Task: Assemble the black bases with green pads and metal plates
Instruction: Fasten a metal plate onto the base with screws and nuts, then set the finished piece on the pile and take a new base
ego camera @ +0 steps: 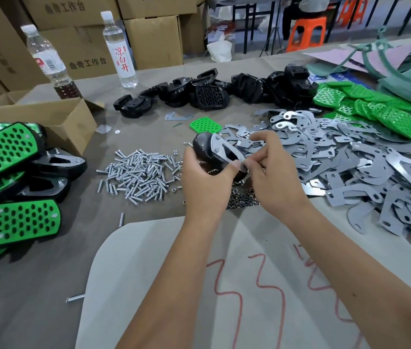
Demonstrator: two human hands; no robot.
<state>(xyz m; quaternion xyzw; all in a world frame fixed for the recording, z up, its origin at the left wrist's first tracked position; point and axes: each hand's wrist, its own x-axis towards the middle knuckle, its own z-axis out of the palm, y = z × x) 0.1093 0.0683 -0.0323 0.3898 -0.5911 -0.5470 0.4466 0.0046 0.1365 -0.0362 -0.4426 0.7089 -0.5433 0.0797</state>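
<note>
My left hand grips a black base held up over the table, with a shiny metal plate lying on its upper face. My right hand pinches the near end of that plate between thumb and fingers. Loose black bases are heaped at the back. A pile of green pads lies at the right, and one green pad lies alone just behind the held base. Grey metal plates spread across the right side.
Screws are heaped left of my hands and small nuts lie under them. Finished bases with green pads are stacked at the left by an open cardboard box. Two bottles stand behind.
</note>
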